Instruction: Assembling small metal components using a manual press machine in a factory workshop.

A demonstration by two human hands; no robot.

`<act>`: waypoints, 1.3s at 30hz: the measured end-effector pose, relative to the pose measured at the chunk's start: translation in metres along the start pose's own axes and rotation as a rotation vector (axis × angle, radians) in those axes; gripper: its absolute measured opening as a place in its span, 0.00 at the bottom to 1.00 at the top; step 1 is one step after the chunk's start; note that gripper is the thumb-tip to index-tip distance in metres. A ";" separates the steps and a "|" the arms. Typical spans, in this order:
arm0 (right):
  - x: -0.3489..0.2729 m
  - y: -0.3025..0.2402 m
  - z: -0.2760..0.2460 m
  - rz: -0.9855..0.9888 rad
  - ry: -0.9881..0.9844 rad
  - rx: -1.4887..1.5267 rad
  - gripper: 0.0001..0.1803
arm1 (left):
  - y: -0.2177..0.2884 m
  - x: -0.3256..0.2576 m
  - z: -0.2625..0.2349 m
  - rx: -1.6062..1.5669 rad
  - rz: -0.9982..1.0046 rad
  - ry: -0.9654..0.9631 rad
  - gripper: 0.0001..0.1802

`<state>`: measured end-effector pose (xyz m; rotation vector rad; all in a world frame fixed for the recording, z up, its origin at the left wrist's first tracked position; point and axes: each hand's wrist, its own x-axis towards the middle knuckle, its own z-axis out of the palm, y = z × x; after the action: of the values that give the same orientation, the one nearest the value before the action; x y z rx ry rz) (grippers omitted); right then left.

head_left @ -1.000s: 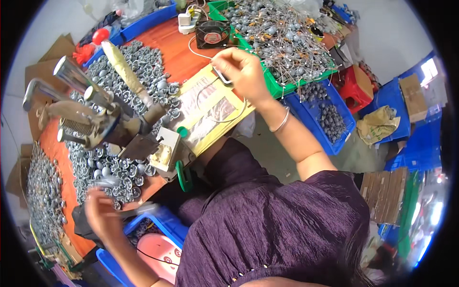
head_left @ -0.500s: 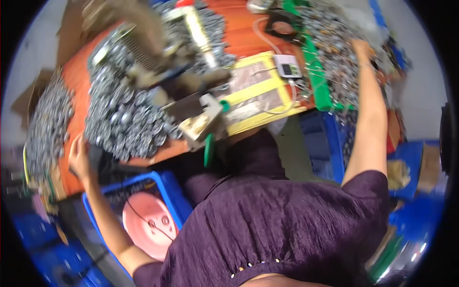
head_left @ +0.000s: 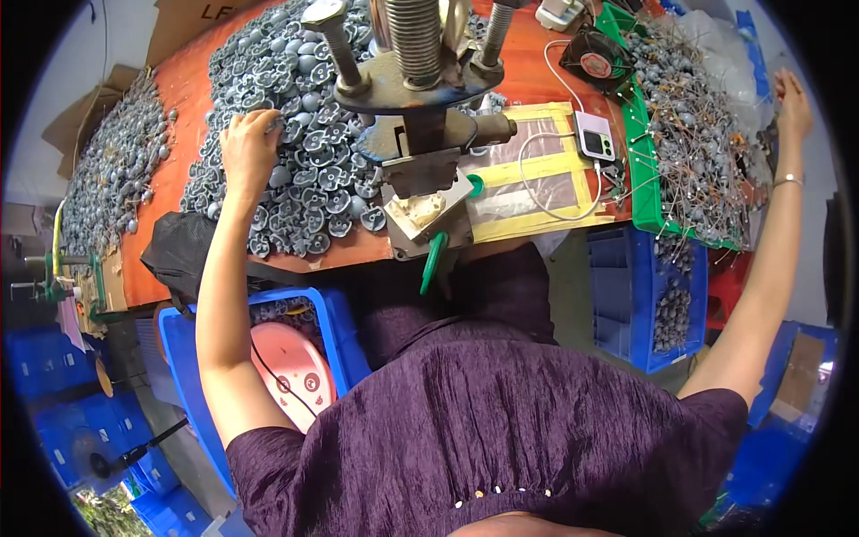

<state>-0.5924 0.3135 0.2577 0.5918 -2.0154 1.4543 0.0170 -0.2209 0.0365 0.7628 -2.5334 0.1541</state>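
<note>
My left hand (head_left: 247, 154) is over a pile of grey plastic domed caps (head_left: 322, 143) on the orange table. Its fingers are curled, with thumb and forefinger close together by a grey piece; what they grip is not clear. Raised at the far right, my right hand (head_left: 793, 106) is past the green-edged tray (head_left: 646, 161) of grey parts with thin wire leads (head_left: 707, 143). Its fingers are small and partly hidden. Between my hands stands a hand press (head_left: 420, 125), its head above a metal fixture with a pale insert (head_left: 420, 211). Neither hand touches the press.
A taped yellow-edged sheet (head_left: 528, 174) carries a phone (head_left: 594, 136) on a white cable. Behind it sits a small black fan (head_left: 595, 61). More grey parts (head_left: 116, 170) lie at far left. Blue crates (head_left: 331, 345) stand below, one with a pink basin (head_left: 291, 358).
The view has shifted and sharpened. My left hand has gone from the table's front left edge onto the cap pile. My right hand has left the wired parts and moved out to the right.
</note>
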 end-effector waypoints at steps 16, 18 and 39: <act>-0.378 -0.150 0.054 0.398 -0.980 0.824 0.08 | 0.190 -0.109 0.012 -0.831 0.074 0.165 0.15; -0.393 -0.166 0.058 0.472 -1.031 0.815 0.07 | 0.188 -0.105 0.013 -0.784 0.111 0.127 0.15; -0.460 -0.175 0.089 0.557 -1.189 0.999 0.07 | 0.109 0.052 0.066 0.100 0.031 -0.091 0.11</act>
<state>-0.1583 0.1842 0.0457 1.7111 -2.1509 2.9699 -0.1073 -0.1710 0.0075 0.7856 -2.6411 0.2639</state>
